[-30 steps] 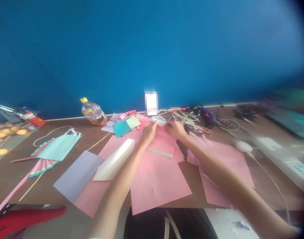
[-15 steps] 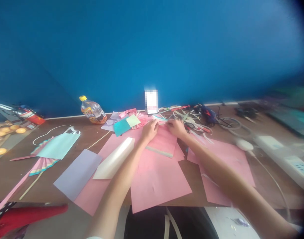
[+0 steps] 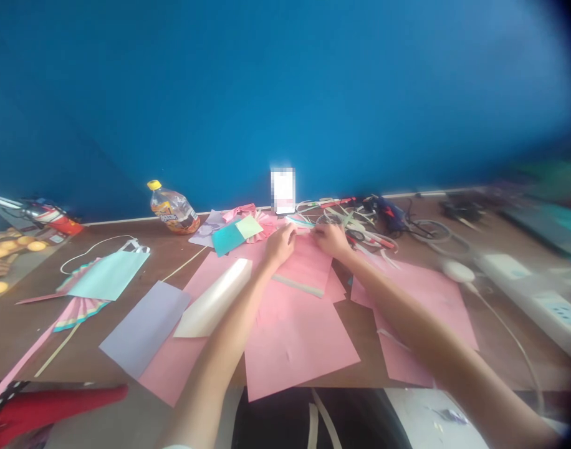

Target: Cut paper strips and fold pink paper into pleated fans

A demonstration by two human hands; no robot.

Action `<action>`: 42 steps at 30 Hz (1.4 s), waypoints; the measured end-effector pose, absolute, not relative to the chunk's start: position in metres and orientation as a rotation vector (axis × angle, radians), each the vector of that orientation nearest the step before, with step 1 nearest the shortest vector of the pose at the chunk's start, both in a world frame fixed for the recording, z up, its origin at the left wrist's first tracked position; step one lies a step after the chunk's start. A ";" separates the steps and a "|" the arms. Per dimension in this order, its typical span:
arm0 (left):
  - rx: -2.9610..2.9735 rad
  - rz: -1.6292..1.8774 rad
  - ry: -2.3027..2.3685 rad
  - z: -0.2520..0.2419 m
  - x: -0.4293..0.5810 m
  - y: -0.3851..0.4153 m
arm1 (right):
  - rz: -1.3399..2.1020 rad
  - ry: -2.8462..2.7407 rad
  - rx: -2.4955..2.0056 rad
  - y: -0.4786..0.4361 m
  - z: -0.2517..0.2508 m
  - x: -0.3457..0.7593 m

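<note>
Both hands are at the far edge of a pink paper piece (image 3: 304, 267) that has a pale strip along its near edge. My left hand (image 3: 280, 245) pinches its far left corner, fingers curled inward. At the far right corner, my right hand (image 3: 332, 239) is closed on the same edge, its fingertips partly hidden. A narrow pale blue and white band shows between the hands. Under the piece lies a larger pink sheet (image 3: 299, 349), reaching over the table's front edge. A glossy white strip of paper (image 3: 215, 300) and a lilac sheet (image 3: 146, 325) lie left of my left forearm.
A bottle with a yellow cap (image 3: 174, 209) stands by the blue wall. A pale blue sheet (image 3: 110, 274) covers part of a pleated paper fan (image 3: 82, 310). Paper strips and cables (image 3: 369, 227) lie behind my right hand. A white power strip (image 3: 538, 293) runs along the right.
The view has shifted very slightly. Both hands keep nearly the same place and grip at the paper's far edge.
</note>
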State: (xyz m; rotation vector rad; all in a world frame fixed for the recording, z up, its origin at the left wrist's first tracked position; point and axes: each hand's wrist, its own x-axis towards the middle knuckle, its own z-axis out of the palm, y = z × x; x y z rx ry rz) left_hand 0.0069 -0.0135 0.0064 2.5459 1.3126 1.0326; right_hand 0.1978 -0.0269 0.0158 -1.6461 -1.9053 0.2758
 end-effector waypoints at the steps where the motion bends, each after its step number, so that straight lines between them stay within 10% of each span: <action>1: 2.519 1.042 1.306 0.006 0.007 -0.013 | 0.296 -1.894 -1.643 -0.027 0.016 0.198; 42: 2.877 0.783 1.011 0.021 0.025 -0.026 | 1.117 -1.405 -1.535 -0.031 0.033 0.205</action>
